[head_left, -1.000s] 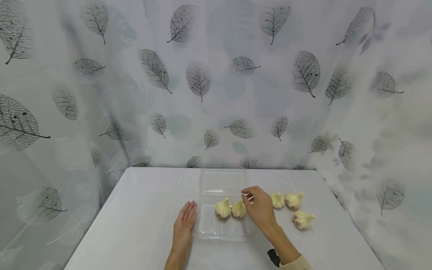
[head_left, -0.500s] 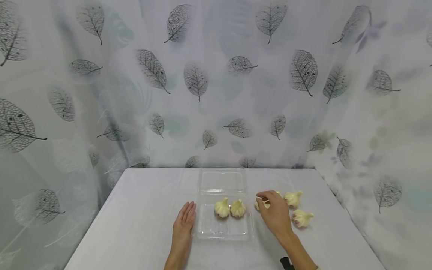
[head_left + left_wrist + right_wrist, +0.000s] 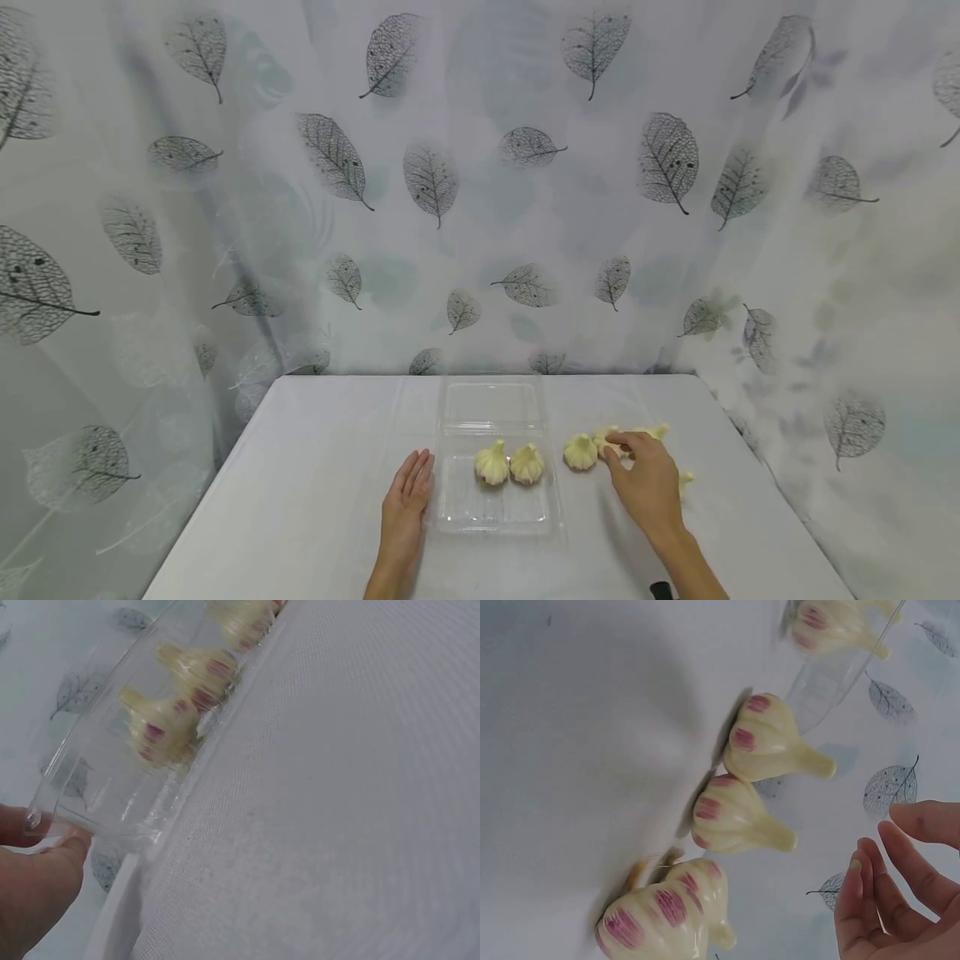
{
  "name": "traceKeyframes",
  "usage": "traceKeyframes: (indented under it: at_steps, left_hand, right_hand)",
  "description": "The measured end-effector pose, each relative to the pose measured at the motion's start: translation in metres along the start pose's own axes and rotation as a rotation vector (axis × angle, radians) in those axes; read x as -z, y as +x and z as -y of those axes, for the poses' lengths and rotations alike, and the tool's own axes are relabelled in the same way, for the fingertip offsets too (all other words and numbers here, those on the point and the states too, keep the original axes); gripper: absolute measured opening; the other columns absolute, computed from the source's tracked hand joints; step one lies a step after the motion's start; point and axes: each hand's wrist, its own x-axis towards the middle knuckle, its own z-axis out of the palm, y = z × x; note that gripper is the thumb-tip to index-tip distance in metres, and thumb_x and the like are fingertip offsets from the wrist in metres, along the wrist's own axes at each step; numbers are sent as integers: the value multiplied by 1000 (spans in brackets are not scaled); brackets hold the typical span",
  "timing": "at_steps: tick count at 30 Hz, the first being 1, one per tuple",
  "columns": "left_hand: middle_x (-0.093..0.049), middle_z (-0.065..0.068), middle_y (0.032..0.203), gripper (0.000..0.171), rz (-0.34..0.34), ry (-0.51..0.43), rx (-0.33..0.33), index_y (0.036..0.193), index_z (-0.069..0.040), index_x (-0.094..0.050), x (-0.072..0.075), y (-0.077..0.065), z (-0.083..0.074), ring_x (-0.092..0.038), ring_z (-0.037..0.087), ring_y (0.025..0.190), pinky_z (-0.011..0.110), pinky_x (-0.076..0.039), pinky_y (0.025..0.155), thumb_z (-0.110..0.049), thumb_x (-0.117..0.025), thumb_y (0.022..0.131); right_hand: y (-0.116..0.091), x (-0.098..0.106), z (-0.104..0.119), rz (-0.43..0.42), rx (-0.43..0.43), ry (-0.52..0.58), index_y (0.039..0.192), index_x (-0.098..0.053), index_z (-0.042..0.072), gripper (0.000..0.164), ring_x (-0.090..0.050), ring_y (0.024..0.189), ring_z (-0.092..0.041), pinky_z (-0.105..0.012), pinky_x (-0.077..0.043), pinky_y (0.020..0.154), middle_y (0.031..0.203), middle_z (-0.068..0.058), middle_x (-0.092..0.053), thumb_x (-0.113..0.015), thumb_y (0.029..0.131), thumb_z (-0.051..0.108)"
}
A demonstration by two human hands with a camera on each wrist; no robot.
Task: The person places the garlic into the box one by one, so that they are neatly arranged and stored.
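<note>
A clear plastic clamshell box (image 3: 495,512) lies with its lid (image 3: 491,404) folded back. Two garlic bulbs, one on the left (image 3: 491,463) and one on the right (image 3: 527,464), sit side by side in its base. My left hand (image 3: 403,508) rests at the box's left side, fingers straight; the left wrist view shows its fingertips (image 3: 75,838) touching the box's corner. My right hand (image 3: 645,483) hovers over several loose garlic bulbs right of the box, fingers bent and holding nothing. The nearest bulb to the box (image 3: 580,452) shows whole; others are partly hidden behind the hand.
A white cloth covers the table (image 3: 322,467). Behind and at both sides hangs a pale curtain (image 3: 480,208) with a leaf print. Near the bottom edge, a black band (image 3: 662,590) shows at my right wrist.
My right hand has moved right, from above the box's right edge past the nearest loose bulb to the ones beyond. That bulb has come into full view. The left hand has stayed put.
</note>
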Motion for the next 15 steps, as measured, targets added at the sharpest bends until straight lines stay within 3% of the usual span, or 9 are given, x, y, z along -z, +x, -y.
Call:
traceKeyframes:
  at_steps: [9, 15]
  left_hand:
    - [-32, 20, 167, 62, 16, -1, -2, 163, 2, -21, 3, -1, 3, -31, 28, 155, 21, -37, 119, 3, -49, 108]
    - [-32, 20, 167, 62, 10, 2, -8, 162, 2, -22, 3, -1, 2, -31, 29, 155, 20, -37, 118, 2, -50, 108]
  right_hand:
    - [-5, 16, -16, -41, -6, -33, 99, -79, 2, 16, -68, 89, -39, -57, -58, 72, 105, -17, -75, -82, 84, 0]
    - [-4, 27, -22, -49, -92, -45, 102, -79, 1, 19, -63, 101, -46, -63, -55, 77, 112, -24, -72, -80, 83, 0]
